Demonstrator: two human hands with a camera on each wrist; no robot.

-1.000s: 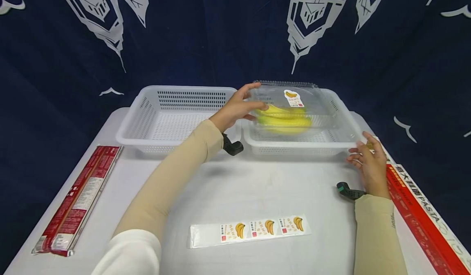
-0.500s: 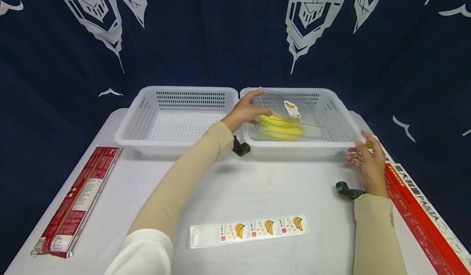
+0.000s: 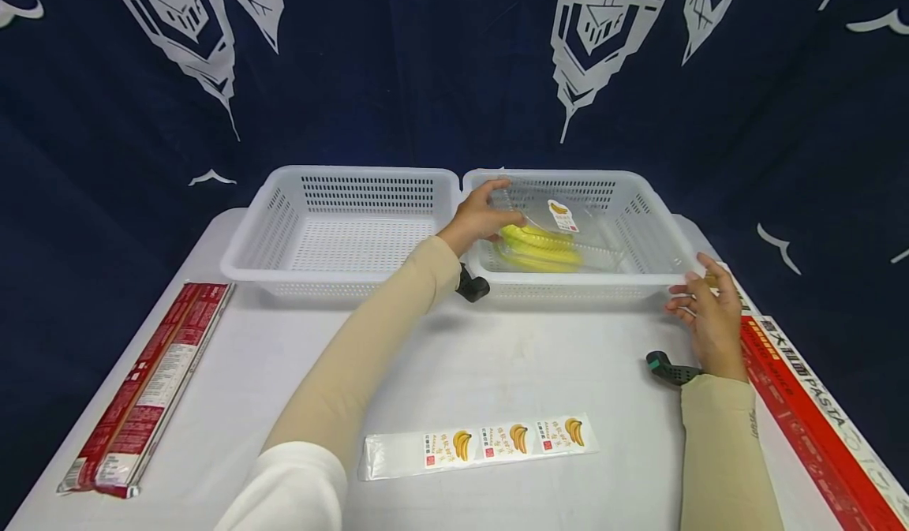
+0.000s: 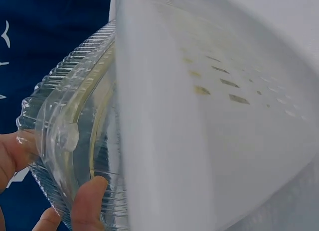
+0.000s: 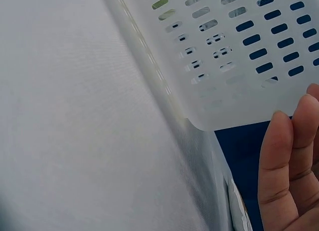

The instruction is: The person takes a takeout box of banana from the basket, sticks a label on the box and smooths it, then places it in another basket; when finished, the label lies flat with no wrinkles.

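In the right white perforated plastic basket (image 3: 568, 281) lies a clear plastic clamshell box (image 3: 600, 235) bearing a banana sticker (image 3: 562, 215). Yellow bananas (image 3: 543, 248) show through its wall. My left hand (image 3: 483, 217) grips the box by its left end; in the left wrist view, thumb and fingers hold its ribbed edge (image 4: 37, 106). The basket wall (image 4: 164, 141) hides much of the box there. My right hand (image 3: 716, 314) holds the front right corner of the same basket with thumb and finger. In the right wrist view, several fingers (image 5: 276, 161) are near that corner's rim.
A second white basket (image 3: 341, 277) stands on the left, side by side with the first. A strip of banana stickers (image 3: 479, 446) lies near the front. Red packs flank the table: a long pack (image 3: 152, 385) left, a pasta pack (image 3: 817, 413) right. Dark blue cloth hangs behind.
My left hand has lowered the clamshell box from above the rim into the right basket, and the box has settled slightly further down. My right hand has stayed at the basket corner.
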